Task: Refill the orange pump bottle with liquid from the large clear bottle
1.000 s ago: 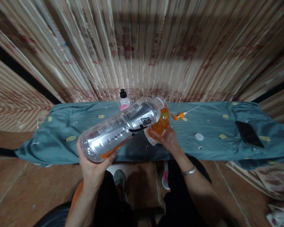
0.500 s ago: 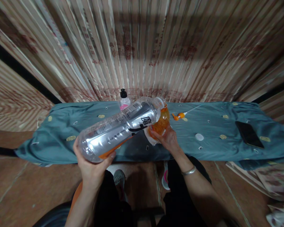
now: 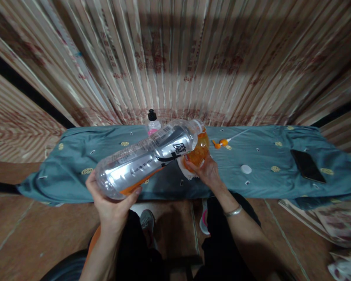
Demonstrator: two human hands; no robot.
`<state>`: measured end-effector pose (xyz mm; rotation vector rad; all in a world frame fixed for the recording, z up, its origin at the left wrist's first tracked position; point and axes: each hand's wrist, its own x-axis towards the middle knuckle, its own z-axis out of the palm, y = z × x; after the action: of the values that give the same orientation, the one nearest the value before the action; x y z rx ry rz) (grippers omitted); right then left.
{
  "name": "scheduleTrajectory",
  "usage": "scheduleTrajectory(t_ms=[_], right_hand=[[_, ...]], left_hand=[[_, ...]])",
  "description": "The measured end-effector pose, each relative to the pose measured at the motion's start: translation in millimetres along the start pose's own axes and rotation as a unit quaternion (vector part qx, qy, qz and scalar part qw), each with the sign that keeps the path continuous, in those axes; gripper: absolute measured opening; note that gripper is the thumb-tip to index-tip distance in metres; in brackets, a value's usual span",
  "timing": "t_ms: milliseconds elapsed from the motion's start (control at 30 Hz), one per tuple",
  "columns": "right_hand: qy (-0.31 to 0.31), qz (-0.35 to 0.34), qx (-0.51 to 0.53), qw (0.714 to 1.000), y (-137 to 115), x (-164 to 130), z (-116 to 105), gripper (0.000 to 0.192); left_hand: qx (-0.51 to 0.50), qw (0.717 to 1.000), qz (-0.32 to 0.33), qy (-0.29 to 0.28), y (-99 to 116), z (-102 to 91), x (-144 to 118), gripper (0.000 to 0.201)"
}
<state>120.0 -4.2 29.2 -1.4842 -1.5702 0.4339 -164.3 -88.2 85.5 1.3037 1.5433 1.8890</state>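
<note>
Left hand [image 3: 112, 205] grips base of big bottle [image 3: 148, 158], tilted, mouth over orange bottle [image 3: 198, 150]. Right hand [image 3: 206, 171] wraps orange bottle, standing on teal cloth [image 3: 76, 164].

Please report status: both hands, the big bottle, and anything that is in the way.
Left hand grips big bottle at its base, tilted, mouth over orange container. Right hand holds the container. Pump and white cap lie apart.

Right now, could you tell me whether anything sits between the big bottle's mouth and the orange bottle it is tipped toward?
Nothing visible does. The left hand tilts the big bottle, its mouth right at the top of the orange bottle, which the right hand steadies.
</note>
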Motion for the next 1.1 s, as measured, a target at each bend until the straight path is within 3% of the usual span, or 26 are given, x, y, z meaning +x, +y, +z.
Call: scheduleTrajectory(t_ms=[167, 1100], right_hand=[[0.001, -0.005, -0.002, 1.000, 2.6, -0.4, 0.0, 0.075], [-0.004, 0.004, 0.001, 1.000, -2.1, -0.8, -1.0, 0.070]], left_hand=[[-0.053, 0.998, -0.019, 0.008, 4.7, 1.1, 1.2, 0.091], [-0.035, 0.999, 0.013, -0.017, 9.8, 2.7, 0.5, 0.083]])
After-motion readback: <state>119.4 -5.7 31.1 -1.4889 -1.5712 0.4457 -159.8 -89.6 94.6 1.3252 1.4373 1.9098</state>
